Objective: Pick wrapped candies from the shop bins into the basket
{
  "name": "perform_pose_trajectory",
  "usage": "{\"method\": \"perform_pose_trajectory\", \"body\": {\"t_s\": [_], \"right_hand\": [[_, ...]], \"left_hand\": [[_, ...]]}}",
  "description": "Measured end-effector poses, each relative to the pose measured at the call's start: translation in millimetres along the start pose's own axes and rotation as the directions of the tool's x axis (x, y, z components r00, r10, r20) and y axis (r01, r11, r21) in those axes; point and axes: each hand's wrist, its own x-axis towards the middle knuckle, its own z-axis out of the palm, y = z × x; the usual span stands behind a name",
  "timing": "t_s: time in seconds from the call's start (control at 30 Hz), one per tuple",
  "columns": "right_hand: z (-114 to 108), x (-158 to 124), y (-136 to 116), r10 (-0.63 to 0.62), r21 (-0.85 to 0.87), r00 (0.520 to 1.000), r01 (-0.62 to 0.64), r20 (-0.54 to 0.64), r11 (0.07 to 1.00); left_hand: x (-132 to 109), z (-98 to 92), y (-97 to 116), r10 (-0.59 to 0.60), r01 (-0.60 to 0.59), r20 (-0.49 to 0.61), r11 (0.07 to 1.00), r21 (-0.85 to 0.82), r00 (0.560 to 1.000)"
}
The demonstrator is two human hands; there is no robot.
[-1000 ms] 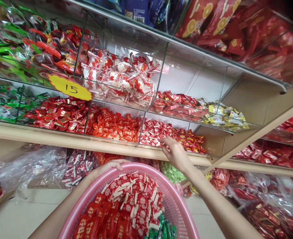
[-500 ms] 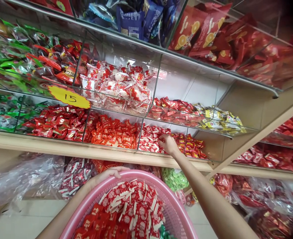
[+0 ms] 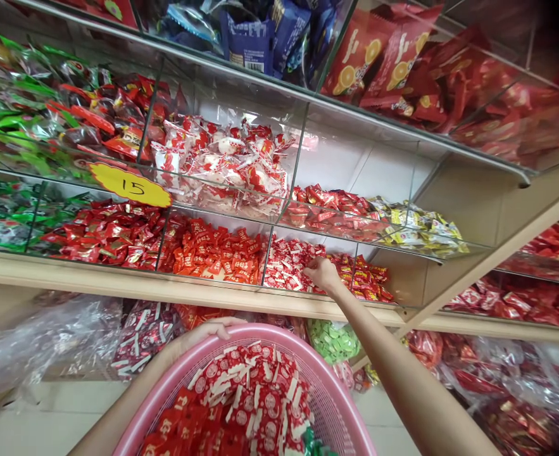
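My left hand [image 3: 203,331] is wrapped over the far rim of a pink plastic basket [image 3: 345,405] that is heaped with red-and-white wrapped candies [image 3: 251,396]. My right hand [image 3: 323,273] reaches up into a clear shelf bin of the same red-and-white candies [image 3: 288,263]. Its fingers are curled down among the wrappers, and I cannot make out whether they hold any. To the left of that bin is a bin of orange-red candies [image 3: 215,250], and to its right a bin of red-and-gold ones [image 3: 367,275].
Clear acrylic bins of wrapped sweets fill the wooden shelf [image 3: 118,285] and the tiers above. A yellow price tag marked 15 [image 3: 130,185] hangs at the left. Plastic bags of stock [image 3: 46,339] lie under the shelf, with green candies [image 3: 333,339] by the basket.
My right hand rose from in front of the shelf edge into the red-and-white candy bin and now digs among the wrappers. The view tilted up slightly. My left hand stayed on the basket rim.
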Motion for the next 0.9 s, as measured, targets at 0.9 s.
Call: {"method": "perform_pose_trajectory", "body": {"t_s": [0.9], "right_hand": [[12, 1, -9, 0.161, 0.050, 0.985, -0.164, 0.056, 0.985]], "left_hand": [[-2, -0.4, 1, -0.036, 0.038, -0.052, 0.998, 0.042, 0.998]]}}
